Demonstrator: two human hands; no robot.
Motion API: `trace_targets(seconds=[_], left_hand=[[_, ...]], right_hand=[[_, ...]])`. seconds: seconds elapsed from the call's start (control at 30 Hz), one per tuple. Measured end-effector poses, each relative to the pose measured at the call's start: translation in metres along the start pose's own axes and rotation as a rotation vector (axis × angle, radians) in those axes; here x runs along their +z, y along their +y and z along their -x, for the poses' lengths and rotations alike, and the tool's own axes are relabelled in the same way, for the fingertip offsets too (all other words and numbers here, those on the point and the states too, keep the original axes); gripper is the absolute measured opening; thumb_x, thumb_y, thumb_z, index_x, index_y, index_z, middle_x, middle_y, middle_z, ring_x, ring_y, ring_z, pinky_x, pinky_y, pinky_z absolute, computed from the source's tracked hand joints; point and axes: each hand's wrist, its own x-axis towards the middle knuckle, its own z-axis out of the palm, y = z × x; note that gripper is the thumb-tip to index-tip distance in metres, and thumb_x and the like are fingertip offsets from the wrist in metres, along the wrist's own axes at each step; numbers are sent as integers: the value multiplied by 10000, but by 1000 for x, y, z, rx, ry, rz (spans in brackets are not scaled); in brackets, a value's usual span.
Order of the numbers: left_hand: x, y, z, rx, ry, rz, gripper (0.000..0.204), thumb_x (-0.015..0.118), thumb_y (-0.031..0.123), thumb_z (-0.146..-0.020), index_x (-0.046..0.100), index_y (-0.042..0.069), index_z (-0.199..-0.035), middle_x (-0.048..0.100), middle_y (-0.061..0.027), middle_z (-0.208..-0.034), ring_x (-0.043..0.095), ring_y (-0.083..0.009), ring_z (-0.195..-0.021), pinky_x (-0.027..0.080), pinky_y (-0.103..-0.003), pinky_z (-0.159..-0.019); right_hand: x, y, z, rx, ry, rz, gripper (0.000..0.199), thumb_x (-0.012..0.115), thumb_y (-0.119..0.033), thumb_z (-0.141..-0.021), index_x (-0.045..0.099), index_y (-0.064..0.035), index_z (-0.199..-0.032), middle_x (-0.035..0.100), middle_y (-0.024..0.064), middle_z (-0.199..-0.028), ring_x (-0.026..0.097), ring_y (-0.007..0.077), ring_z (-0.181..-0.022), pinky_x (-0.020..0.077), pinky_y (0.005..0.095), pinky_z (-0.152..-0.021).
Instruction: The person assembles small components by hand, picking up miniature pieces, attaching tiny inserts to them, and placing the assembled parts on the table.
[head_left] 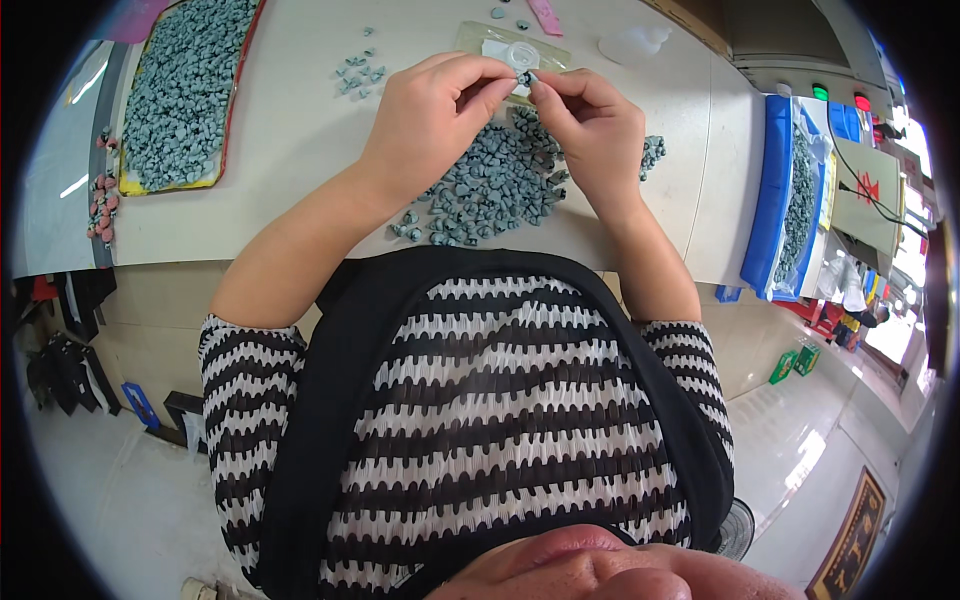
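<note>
Between my two hands, above the far side of a pile, is a small grey-green piece (pixel 525 78) with dark marks. My left hand (pixel 435 115) pinches it from the left with thumb and forefinger. From the other side my right hand (pixel 592 125) pinches it too, its other fingers curled. Beneath my hands lies a pile of similar grey-green pieces (pixel 490 190) on the white table (pixel 290 140). Just beyond my fingertips sits a clear plastic bag (pixel 475 38) with a round, whitish translucent item (pixel 521 55) on it. The exact kind of the small pieces is too small to tell.
A yellow tray with a red rim (pixel 215 178), heaped with similar pieces, stands at the left. Several loose pieces (pixel 358 75) lie between it and my left hand. A blue bin (pixel 765 200) with more pieces is at the right. A pink strip (pixel 545 16) lies at the back.
</note>
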Motion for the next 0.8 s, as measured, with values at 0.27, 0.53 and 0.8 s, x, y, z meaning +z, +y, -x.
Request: trace_targets(seconds=[0.27, 0.53, 0.8], left_hand=[[6, -7, 3, 359, 140, -174, 112, 694, 19, -817, 669, 0, -925, 660, -100, -829, 635, -238, -725, 511, -320, -652], [1, -6, 1, 356, 48, -176, 127, 683, 6, -802, 653, -9, -925, 655, -118, -862, 629, -287, -765, 511, -340, -660], [-10, -10, 5, 267, -290, -168, 122, 682, 89, -835, 664, 17, -931, 651, -106, -851, 624, -256, -745, 496, -335, -643]], right_hand=[[8, -3, 2, -395, 49, 261, 122, 725, 42, -724, 693, 11, -838, 631, 56, -720, 581, 109, -598, 486, 234, -558], [-9, -3, -11, -354, -177, 260, 92, 712, 3, -763, 693, 14, -852, 637, 62, -744, 595, 135, -620, 494, 252, -584], [-82, -30, -25, -55, -394, 702, 184, 726, -110, -809, 707, -3, -957, 678, 133, -853, 630, 213, -701, 511, 293, -658]])
